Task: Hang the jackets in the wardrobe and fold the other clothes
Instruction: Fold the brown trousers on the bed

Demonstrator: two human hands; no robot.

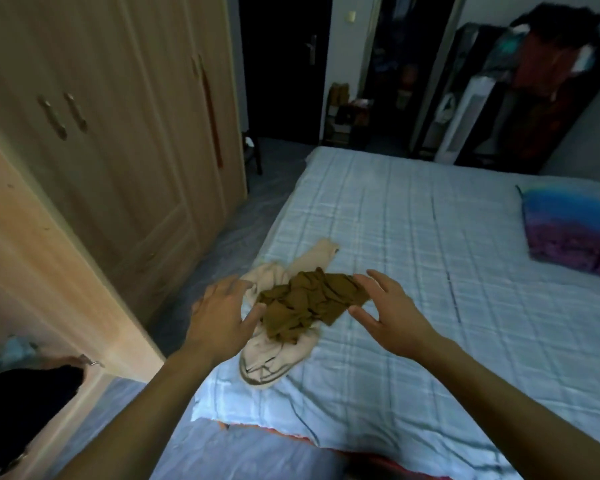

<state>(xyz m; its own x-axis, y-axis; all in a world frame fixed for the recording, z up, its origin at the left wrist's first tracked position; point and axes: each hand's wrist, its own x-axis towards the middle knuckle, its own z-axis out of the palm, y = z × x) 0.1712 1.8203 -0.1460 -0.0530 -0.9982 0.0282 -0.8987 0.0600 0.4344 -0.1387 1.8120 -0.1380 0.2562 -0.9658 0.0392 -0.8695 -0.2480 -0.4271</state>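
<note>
judging by the bed, the folding has not started: a crumpled olive-brown thin-fabric garment (305,303) lies in a heap between the two hands, on top of an equally rumpled cream-coloured garment with dark trim (274,355) that spreads out beneath and behind the left hand. both rest on the pale blue checked bedsheet (413,237). no folded pile shows anywhere. to the far left of the left hand stands a light wooden wardrobe (94,150), one door near the person swung open, with something dark hanging inside; whether that is a jacket already hung cannot be told.

the left hand (219,313) reaches forward, palm down, fingers spread, thumb just at the brown heap's near edge, gripping nothing. the right hand (381,310) mirrors it from the other side, wide open, fingertips touching or just above the brown cloth's far corner, also empty. both arms are stretched out, apparently about to gather the brown piece.
</note>
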